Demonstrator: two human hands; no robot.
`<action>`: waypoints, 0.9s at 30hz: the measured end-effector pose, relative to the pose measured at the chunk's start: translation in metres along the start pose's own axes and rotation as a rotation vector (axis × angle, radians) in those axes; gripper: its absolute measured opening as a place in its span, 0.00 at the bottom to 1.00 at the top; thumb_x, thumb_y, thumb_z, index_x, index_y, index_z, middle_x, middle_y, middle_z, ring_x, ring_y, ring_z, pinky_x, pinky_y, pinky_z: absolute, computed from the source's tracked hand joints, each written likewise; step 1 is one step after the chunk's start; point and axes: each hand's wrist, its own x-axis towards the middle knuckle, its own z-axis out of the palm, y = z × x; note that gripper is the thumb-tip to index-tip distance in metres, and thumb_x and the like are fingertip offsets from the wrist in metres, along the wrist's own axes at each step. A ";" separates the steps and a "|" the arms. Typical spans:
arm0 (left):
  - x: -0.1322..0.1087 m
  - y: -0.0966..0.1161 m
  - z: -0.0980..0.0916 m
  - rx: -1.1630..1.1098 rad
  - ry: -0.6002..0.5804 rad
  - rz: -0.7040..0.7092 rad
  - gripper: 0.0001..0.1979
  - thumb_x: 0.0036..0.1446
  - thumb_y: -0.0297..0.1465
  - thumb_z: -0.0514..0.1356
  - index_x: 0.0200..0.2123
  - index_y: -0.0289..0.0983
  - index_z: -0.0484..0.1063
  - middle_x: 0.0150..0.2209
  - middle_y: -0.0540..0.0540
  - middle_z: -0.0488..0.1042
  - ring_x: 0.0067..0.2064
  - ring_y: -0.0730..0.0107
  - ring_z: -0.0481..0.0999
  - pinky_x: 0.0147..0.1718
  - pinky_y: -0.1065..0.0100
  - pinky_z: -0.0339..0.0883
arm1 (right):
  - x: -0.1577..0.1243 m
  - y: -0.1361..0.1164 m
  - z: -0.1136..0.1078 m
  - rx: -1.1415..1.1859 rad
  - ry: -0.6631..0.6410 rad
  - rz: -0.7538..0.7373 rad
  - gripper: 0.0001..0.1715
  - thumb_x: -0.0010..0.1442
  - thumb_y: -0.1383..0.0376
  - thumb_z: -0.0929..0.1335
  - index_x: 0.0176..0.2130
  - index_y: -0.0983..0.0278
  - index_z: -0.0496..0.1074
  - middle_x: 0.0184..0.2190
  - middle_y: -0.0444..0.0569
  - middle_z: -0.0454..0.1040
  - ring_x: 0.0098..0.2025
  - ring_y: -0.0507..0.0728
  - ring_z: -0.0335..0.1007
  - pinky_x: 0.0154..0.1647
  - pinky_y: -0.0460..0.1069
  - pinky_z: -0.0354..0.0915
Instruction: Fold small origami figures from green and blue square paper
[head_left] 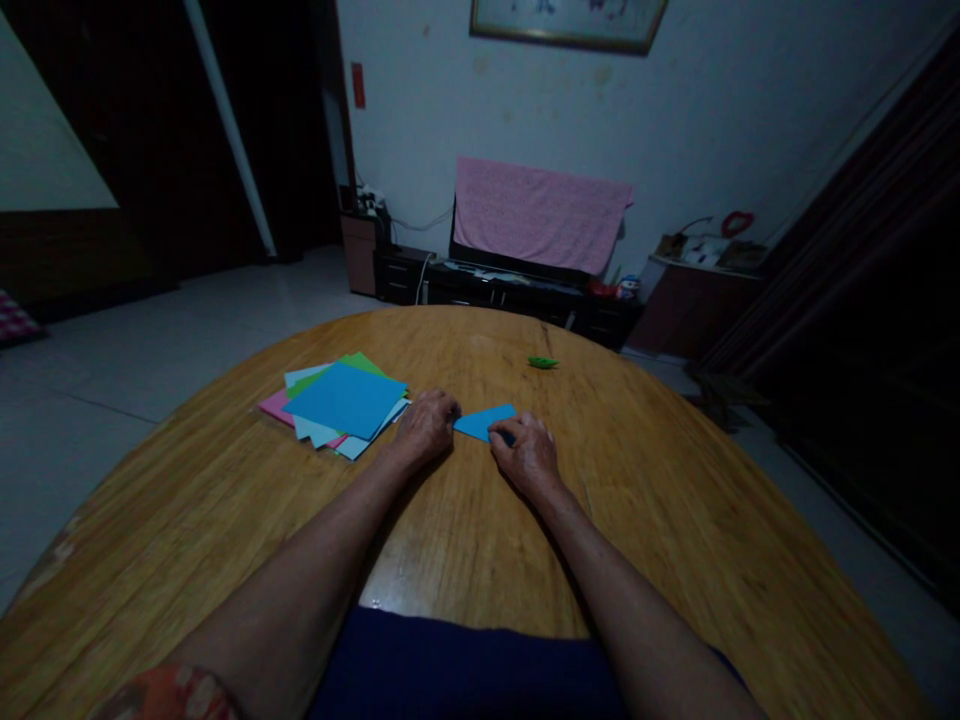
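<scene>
A folded piece of blue paper [486, 421] lies flat on the round wooden table [675, 500]. My left hand [426, 426] rests on the table at the paper's left tip, fingers curled and pressing on it. My right hand [526, 452] presses its closed fingers onto the paper's near right edge. Most of the paper shows between the two hands. To the left of my left hand sits a loose stack of coloured paper sheets [339, 402], blue on top with green, pink and pale blue beneath.
A small green folded paper piece [542, 362] lies further back on the table. Beyond the table stand a low dark TV cabinet [517, 290], a screen draped with a pink cloth [538, 214], and a side cabinet [690, 300] at the right. Tiled floor spreads to the left.
</scene>
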 end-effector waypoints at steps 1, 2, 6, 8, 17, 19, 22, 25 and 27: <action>-0.001 0.005 -0.001 0.013 0.036 -0.014 0.14 0.61 0.29 0.50 0.41 0.35 0.75 0.43 0.40 0.73 0.47 0.61 0.70 0.47 0.63 0.63 | 0.000 0.000 0.000 0.000 0.000 0.000 0.10 0.57 0.62 0.67 0.36 0.57 0.79 0.37 0.49 0.73 0.41 0.57 0.65 0.40 0.50 0.57; -0.003 0.009 -0.002 0.018 0.058 -0.005 0.14 0.61 0.31 0.50 0.43 0.35 0.74 0.43 0.40 0.73 0.47 0.61 0.70 0.46 0.63 0.63 | -0.001 -0.001 0.000 -0.002 0.004 -0.001 0.10 0.57 0.62 0.67 0.36 0.57 0.79 0.37 0.50 0.73 0.41 0.58 0.65 0.40 0.50 0.57; -0.007 0.019 -0.004 -0.004 -0.031 0.150 0.15 0.60 0.36 0.53 0.43 0.38 0.75 0.44 0.41 0.72 0.47 0.60 0.71 0.46 0.62 0.64 | 0.001 0.002 -0.001 0.008 0.008 -0.045 0.11 0.58 0.62 0.66 0.37 0.58 0.79 0.37 0.51 0.73 0.40 0.58 0.66 0.41 0.50 0.59; -0.007 0.017 -0.003 -0.003 -0.075 0.207 0.14 0.59 0.36 0.54 0.43 0.39 0.76 0.45 0.42 0.72 0.48 0.60 0.70 0.47 0.62 0.63 | 0.005 0.007 -0.002 0.044 0.006 -0.075 0.13 0.59 0.64 0.64 0.38 0.60 0.78 0.38 0.51 0.74 0.41 0.58 0.67 0.43 0.50 0.60; -0.003 0.008 0.005 -0.002 -0.034 0.277 0.14 0.59 0.34 0.53 0.42 0.40 0.77 0.45 0.42 0.72 0.48 0.60 0.70 0.49 0.60 0.63 | 0.011 0.027 -0.011 0.006 -0.126 -0.216 0.20 0.60 0.69 0.60 0.49 0.63 0.72 0.56 0.53 0.69 0.57 0.61 0.61 0.55 0.56 0.56; -0.003 0.007 0.005 -0.013 -0.024 0.278 0.13 0.59 0.32 0.53 0.42 0.40 0.77 0.46 0.42 0.72 0.48 0.60 0.70 0.49 0.60 0.64 | 0.009 0.025 -0.013 -0.019 -0.139 -0.230 0.20 0.60 0.69 0.60 0.49 0.64 0.72 0.56 0.54 0.68 0.57 0.60 0.61 0.55 0.56 0.55; -0.001 0.005 0.007 -0.031 -0.008 0.271 0.13 0.59 0.31 0.53 0.41 0.41 0.78 0.46 0.43 0.72 0.48 0.61 0.70 0.49 0.61 0.64 | 0.010 0.022 -0.016 -0.051 -0.152 -0.224 0.19 0.60 0.70 0.60 0.48 0.64 0.72 0.52 0.54 0.71 0.54 0.60 0.62 0.53 0.55 0.55; 0.000 0.004 0.008 -0.031 0.007 0.261 0.13 0.59 0.30 0.54 0.41 0.42 0.78 0.46 0.43 0.72 0.48 0.61 0.70 0.48 0.61 0.64 | 0.011 0.018 -0.018 -0.089 -0.169 -0.207 0.19 0.59 0.70 0.60 0.47 0.63 0.72 0.48 0.53 0.72 0.50 0.60 0.63 0.50 0.54 0.56; 0.000 0.004 0.009 -0.029 0.007 0.262 0.13 0.58 0.29 0.53 0.40 0.41 0.78 0.45 0.43 0.73 0.47 0.61 0.70 0.48 0.61 0.64 | 0.011 0.016 -0.020 -0.110 -0.175 -0.195 0.19 0.58 0.69 0.60 0.47 0.62 0.73 0.47 0.53 0.71 0.50 0.60 0.63 0.50 0.54 0.56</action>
